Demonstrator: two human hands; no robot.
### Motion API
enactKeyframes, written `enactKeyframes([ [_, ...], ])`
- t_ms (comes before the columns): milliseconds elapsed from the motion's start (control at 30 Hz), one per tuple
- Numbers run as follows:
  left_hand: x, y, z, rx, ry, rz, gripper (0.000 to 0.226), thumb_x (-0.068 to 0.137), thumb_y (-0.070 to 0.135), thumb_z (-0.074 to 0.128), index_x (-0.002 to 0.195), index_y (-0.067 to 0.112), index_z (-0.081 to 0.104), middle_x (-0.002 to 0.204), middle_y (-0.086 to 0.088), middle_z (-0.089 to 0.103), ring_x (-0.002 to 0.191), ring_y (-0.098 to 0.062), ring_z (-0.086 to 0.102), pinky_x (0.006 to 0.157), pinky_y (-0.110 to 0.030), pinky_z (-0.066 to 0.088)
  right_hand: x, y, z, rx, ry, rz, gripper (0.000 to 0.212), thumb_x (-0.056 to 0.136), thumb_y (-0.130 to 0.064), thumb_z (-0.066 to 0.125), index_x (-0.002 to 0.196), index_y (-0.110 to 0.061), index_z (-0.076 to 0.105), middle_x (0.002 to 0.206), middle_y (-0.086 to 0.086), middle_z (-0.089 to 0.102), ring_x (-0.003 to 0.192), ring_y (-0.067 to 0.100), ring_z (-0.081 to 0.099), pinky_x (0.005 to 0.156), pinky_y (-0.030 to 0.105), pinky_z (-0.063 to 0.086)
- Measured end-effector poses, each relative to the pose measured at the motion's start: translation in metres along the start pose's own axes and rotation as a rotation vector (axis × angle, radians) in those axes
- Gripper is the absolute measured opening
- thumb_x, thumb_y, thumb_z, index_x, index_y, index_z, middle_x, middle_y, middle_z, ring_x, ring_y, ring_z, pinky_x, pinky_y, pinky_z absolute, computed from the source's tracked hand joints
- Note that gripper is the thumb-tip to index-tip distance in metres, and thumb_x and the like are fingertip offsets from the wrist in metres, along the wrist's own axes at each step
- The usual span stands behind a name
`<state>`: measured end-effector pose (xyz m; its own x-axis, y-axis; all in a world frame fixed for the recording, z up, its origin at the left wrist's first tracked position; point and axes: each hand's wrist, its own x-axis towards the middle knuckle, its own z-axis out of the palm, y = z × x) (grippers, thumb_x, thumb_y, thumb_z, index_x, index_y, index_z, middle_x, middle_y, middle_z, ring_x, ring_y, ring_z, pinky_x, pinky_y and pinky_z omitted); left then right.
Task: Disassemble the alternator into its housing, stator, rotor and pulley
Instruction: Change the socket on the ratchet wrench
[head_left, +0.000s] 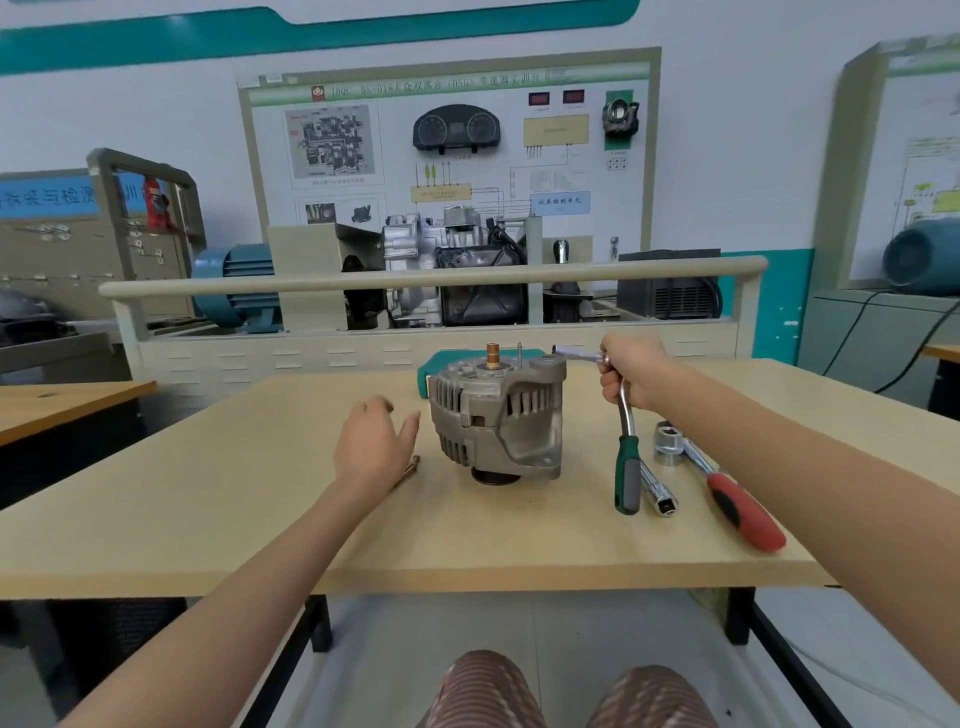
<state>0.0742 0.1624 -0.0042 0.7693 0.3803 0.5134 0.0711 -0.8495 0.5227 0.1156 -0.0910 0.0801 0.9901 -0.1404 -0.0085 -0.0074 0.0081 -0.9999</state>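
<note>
Alternator (498, 418) stands upright mid-table (208, 519), left hand (371, 441) open just beside it at nine o'clock, right hand (631, 376) at two o'clock gripping a green-handled socket wrench (626, 467).

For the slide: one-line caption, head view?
Right hand grips ratchet beside upright alternator; left hand open near it.
</note>
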Motion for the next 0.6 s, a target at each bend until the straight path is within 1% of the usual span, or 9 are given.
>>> enactKeyframes([
  [67, -0.003, 0.035, -0.015, -0.155, 0.152, 0.18, 0.035, 0.1, 0.031, 0.045, 0.123, 0.006, 0.054, 0.119, -0.011, 0.058, 0.108, -0.024, 0.054, 0.089, -0.033, 0.041, -0.001, 0.002, -0.002, 0.042, 0.007, -0.006, 0.027, 0.096, -0.006, 0.027, 0.073, -0.007, 0.042, 0.062, 0.006, 0.037, 0.047, 0.011, 0.027, 0.037, 0.018, 0.022],
  [133, -0.007, 0.076, -0.032, -0.259, 0.21, 0.406, 0.03, 0.101, 0.025, 0.043, 0.121, 0.008, 0.057, 0.112, -0.005, 0.057, 0.105, -0.017, 0.052, 0.088, -0.024, 0.039, -0.004, 0.003, -0.003, 0.059, 0.013, -0.027, 0.028, 0.096, -0.004, 0.025, 0.074, -0.006, 0.042, 0.062, 0.007, 0.038, 0.048, 0.012, 0.029, 0.041, 0.02, 0.024],
  [233, -0.011, 0.135, -0.041, -0.154, 0.108, 0.714, 0.032, 0.101, 0.023, 0.044, 0.126, 0.007, 0.055, 0.118, -0.007, 0.057, 0.112, -0.018, 0.05, 0.094, -0.025, 0.036, -0.009, 0.0, -0.008, 0.07, -0.003, -0.052, 0.026, 0.094, -0.001, 0.026, 0.075, -0.006, 0.043, 0.064, 0.007, 0.038, 0.049, 0.012, 0.032, 0.045, 0.021, 0.027],
  [333, -0.013, 0.177, -0.027, 0.152, -0.151, 0.727, 0.036, 0.102, 0.025, 0.044, 0.129, 0.002, 0.047, 0.126, -0.017, 0.051, 0.117, -0.031, 0.048, 0.096, -0.038, 0.04, -0.015, -0.005, -0.012, 0.051, -0.04, -0.088, 0.019, 0.095, -0.002, 0.028, 0.095, -0.003, 0.047, 0.068, 0.007, 0.039, 0.051, 0.013, 0.036, 0.046, 0.023, 0.03],
  [400, -0.014, 0.192, -0.017, 0.338, -0.203, 0.713, 0.032, 0.102, 0.02, 0.043, 0.126, -0.001, 0.047, 0.124, -0.02, 0.049, 0.114, -0.034, 0.048, 0.087, -0.038, 0.04, -0.017, -0.009, -0.017, 0.018, -0.044, -0.12, 0.03, 0.095, -0.003, 0.027, 0.12, -0.005, 0.044, 0.069, 0.008, 0.039, 0.051, 0.014, 0.036, 0.047, 0.024, 0.031],
  [433, -0.014, 0.197, -0.013, 0.4, -0.197, 0.719, 0.029, 0.101, 0.015, 0.042, 0.125, -0.002, 0.047, 0.123, -0.02, 0.049, 0.112, -0.035, 0.049, 0.082, -0.036, 0.038, -0.017, -0.01, -0.019, -0.005, -0.047, -0.14, 0.035, 0.095, -0.003, 0.026, 0.125, -0.006, 0.043, 0.07, 0.008, 0.04, 0.051, 0.014, 0.036, 0.047, 0.025, 0.031],
  [500, -0.013, 0.203, -0.01, 0.436, -0.217, 0.729, 0.021, 0.1, 0.011, 0.041, 0.117, 0.001, 0.05, 0.121, -0.02, 0.051, 0.106, -0.033, 0.05, 0.076, -0.033, 0.032, -0.02, -0.014, -0.023, -0.055, -0.054, -0.183, 0.035, 0.096, -0.003, 0.026, 0.126, -0.001, 0.043, 0.068, 0.009, 0.039, 0.051, 0.013, 0.036, 0.046, 0.024, 0.03],
  [567, -0.011, 0.206, -0.008, 0.401, -0.323, 0.752, 0.011, 0.1, 0.008, 0.039, 0.094, 0.009, 0.049, 0.114, -0.017, 0.057, 0.084, -0.024, 0.049, 0.071, -0.03, 0.032, -0.022, -0.018, -0.026, -0.098, -0.036, -0.237, 0.032, 0.098, -0.007, 0.026, 0.126, -0.002, 0.04, 0.068, 0.008, 0.039, 0.051, 0.013, 0.035, 0.044, 0.024, 0.029],
  [600, -0.01, 0.206, -0.007, 0.362, -0.362, 0.767, 0.014, 0.099, 0.005, 0.038, 0.09, 0.01, 0.047, 0.111, -0.017, 0.059, 0.077, -0.021, 0.045, 0.07, -0.029, 0.032, -0.022, -0.02, -0.028, -0.127, -0.022, -0.271, 0.031, 0.099, -0.008, 0.025, 0.127, -0.004, 0.038, 0.07, 0.008, 0.039, 0.052, 0.013, 0.035, 0.045, 0.024, 0.029],
])
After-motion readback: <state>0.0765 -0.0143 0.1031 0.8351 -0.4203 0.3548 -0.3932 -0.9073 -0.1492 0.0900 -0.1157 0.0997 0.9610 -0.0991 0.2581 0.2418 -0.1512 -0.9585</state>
